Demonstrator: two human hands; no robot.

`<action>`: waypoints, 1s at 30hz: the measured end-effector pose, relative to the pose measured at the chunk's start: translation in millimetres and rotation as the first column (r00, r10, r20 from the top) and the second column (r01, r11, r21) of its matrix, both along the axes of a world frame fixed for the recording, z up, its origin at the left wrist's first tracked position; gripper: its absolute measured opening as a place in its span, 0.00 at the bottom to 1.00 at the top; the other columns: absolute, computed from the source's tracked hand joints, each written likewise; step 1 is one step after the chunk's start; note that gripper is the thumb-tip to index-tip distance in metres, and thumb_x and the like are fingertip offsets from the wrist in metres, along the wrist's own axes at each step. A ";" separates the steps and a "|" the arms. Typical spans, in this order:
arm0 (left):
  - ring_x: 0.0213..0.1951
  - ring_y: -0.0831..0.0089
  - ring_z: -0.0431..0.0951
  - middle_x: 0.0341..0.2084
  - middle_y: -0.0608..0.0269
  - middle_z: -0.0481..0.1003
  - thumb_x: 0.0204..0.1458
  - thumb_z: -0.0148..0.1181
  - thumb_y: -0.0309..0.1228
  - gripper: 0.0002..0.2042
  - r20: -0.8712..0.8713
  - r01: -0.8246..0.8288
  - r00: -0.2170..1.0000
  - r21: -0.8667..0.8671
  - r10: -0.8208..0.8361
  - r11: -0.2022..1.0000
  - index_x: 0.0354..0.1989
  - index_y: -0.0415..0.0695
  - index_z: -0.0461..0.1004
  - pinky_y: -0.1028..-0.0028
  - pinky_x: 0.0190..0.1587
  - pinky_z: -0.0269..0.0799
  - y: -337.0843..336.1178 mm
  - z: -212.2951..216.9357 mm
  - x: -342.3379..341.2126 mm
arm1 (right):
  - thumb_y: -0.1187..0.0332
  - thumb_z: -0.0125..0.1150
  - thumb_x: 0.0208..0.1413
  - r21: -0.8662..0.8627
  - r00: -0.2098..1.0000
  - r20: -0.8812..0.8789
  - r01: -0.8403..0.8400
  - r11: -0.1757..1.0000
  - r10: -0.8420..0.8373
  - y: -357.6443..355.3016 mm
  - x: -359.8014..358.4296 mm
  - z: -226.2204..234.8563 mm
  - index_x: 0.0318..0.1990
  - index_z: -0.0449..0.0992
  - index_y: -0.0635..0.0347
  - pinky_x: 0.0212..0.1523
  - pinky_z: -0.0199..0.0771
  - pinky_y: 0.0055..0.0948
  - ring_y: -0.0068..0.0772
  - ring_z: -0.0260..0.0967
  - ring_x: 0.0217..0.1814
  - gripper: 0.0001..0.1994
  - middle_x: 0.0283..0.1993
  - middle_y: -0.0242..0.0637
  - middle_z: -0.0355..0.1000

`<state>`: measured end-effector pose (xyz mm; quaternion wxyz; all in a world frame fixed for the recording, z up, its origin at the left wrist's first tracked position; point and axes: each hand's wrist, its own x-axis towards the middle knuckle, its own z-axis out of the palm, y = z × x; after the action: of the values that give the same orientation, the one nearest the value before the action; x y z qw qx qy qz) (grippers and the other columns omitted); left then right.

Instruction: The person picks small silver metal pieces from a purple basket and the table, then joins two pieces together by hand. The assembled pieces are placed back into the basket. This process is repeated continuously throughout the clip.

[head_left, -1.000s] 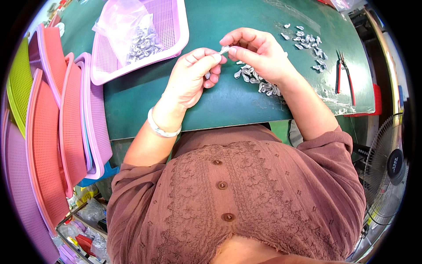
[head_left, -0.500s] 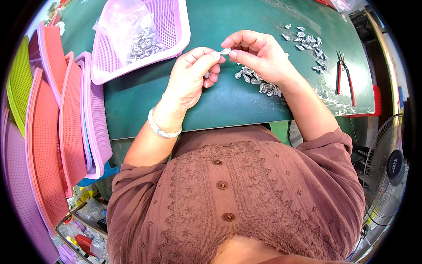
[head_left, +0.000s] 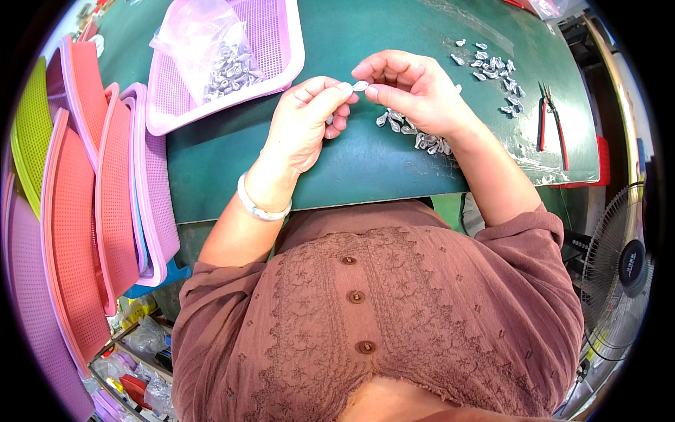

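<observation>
Between the thumb and forefinger of my left hand [head_left: 304, 112] is a small grey, drop-shaped piece [head_left: 361, 86] with a pale face. Another small grey bit [head_left: 330, 119] peeks out from that hand's curled fingers, mostly hidden. My right hand [head_left: 415, 88] hovers just beside the piece's free end, thumb and fingertips apart with nothing seen between them. Under and beside the right hand lies a pile of similar grey pieces [head_left: 430, 143], partly covered by it. More such pieces [head_left: 496, 67] are scattered farther right on the green tabletop [head_left: 351, 179].
At the back left, a pink perforated basket [head_left: 295, 56] bears a clear bag [head_left: 190, 42] of grey pieces. Red-handled pliers [head_left: 552, 126] lie at the right. Stacked coloured baskets [head_left: 116, 197] crowd the left side. A fan [head_left: 619, 267] stands at the lower right.
The held piece has turned slightly, its pale face showing more. My right fingers have shifted a little, while both hands stay nearly in place.
</observation>
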<state>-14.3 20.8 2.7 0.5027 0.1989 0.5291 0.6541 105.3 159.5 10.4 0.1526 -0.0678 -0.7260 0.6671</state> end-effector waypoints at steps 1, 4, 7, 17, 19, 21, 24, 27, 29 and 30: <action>0.17 0.84 0.62 0.16 0.70 0.67 0.51 0.54 0.30 0.06 -0.005 -0.001 1.000 -0.002 0.001 1.000 0.26 0.42 0.72 0.86 0.18 0.55 0.1 -0.1 -0.2 | 0.74 0.55 0.51 0.000 1.000 0.000 -0.005 1.000 0.005 0.1 0.1 0.2 0.40 0.71 0.66 0.41 0.67 0.18 0.17 0.66 0.37 0.08 0.33 0.30 0.70; 0.17 0.85 0.62 0.16 0.70 0.67 0.51 0.54 0.29 0.05 -0.009 -0.001 1.000 0.011 0.001 1.000 0.28 0.42 0.72 0.86 0.19 0.54 -0.3 -2.5 -1.1 | 0.73 0.55 0.51 -0.005 1.000 -0.004 -0.022 1.000 0.022 -1.1 0.6 2.1 0.41 0.70 0.66 0.41 0.67 0.18 0.18 0.66 0.36 0.10 0.33 0.30 0.70; 0.18 0.85 0.62 0.16 0.71 0.67 0.51 0.54 0.28 0.03 -0.016 0.007 1.000 0.035 -0.007 0.999 0.29 0.42 0.72 0.86 0.19 0.54 0.2 -4.0 -1.3 | 0.73 0.56 0.51 0.027 1.000 -0.020 -0.009 1.000 0.009 -0.6 -0.2 -0.3 0.42 0.69 0.67 0.40 0.67 0.18 0.18 0.65 0.36 0.11 0.33 0.30 0.69; 0.18 0.85 0.63 0.16 0.71 0.67 0.50 0.55 0.27 0.03 -0.029 0.010 1.000 0.055 -0.009 0.998 0.29 0.42 0.71 0.85 0.19 0.53 0.4 -4.1 -0.7 | 0.74 0.55 0.51 0.065 0.999 -0.047 0.008 0.998 -0.005 -0.8 -0.7 -3.7 0.42 0.69 0.66 0.39 0.67 0.18 0.18 0.65 0.36 0.11 0.32 0.30 0.69; 0.18 0.85 0.63 0.17 0.72 0.67 0.50 0.55 0.27 0.02 -0.030 0.010 1.000 0.051 -0.009 0.999 0.30 0.42 0.71 0.86 0.19 0.53 0.3 -4.3 -0.9 | 0.75 0.56 0.50 0.075 0.999 -0.052 0.010 0.997 -0.006 -1.2 -0.5 -3.5 0.43 0.69 0.66 0.39 0.67 0.18 0.18 0.65 0.35 0.12 0.32 0.30 0.69; 0.18 0.85 0.63 0.17 0.72 0.67 0.50 0.55 0.27 0.02 -0.030 0.008 1.000 0.045 -0.006 0.999 0.30 0.42 0.71 0.86 0.19 0.53 0.4 -3.7 -0.7 | 0.77 0.56 0.50 0.080 1.000 -0.028 -0.003 0.997 0.005 0.3 0.2 -2.0 0.44 0.69 0.66 0.42 0.67 0.19 0.18 0.65 0.38 0.13 0.35 0.30 0.69; 0.18 0.85 0.63 0.17 0.72 0.67 0.50 0.55 0.26 0.02 -0.033 0.005 0.999 0.039 -0.004 0.999 0.31 0.42 0.71 0.86 0.19 0.53 0.4 -4.1 -0.7 | 0.78 0.56 0.49 0.098 1.000 -0.022 -0.009 0.995 0.011 0.7 0.6 -1.9 0.46 0.69 0.66 0.43 0.67 0.20 0.19 0.65 0.39 0.14 0.36 0.30 0.68; 0.18 0.85 0.63 0.17 0.72 0.67 0.50 0.55 0.26 0.03 -0.038 0.007 0.999 0.039 -0.006 0.999 0.31 0.42 0.71 0.86 0.19 0.54 0.3 -4.4 -1.0 | 0.78 0.57 0.49 0.119 1.000 -0.020 -0.006 0.993 0.009 0.8 0.7 -2.3 0.46 0.69 0.66 0.42 0.67 0.20 0.19 0.65 0.39 0.15 0.35 0.30 0.68; 0.18 0.85 0.63 0.17 0.72 0.67 0.50 0.56 0.26 0.03 -0.041 0.008 0.999 0.037 -0.007 0.999 0.31 0.42 0.71 0.86 0.19 0.54 0.5 -4.2 -1.0 | 0.77 0.57 0.49 0.132 1.000 -0.018 -0.002 0.991 0.005 0.9 0.7 -2.3 0.46 0.69 0.66 0.42 0.67 0.20 0.19 0.64 0.38 0.15 0.35 0.30 0.68; 0.19 0.85 0.63 0.17 0.72 0.66 0.50 0.56 0.26 0.03 -0.043 0.007 0.999 0.035 -0.006 0.999 0.31 0.42 0.71 0.86 0.19 0.54 0.6 -4.0 -0.8 | 0.77 0.57 0.49 0.139 1.000 -0.019 0.001 0.990 0.002 0.8 0.6 -2.3 0.46 0.69 0.66 0.42 0.67 0.20 0.19 0.64 0.38 0.15 0.35 0.30 0.68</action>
<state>-15.2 21.4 -1.3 0.4896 0.2236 0.5276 0.6572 105.9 160.3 8.1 0.1636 -0.0504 -0.7692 0.6156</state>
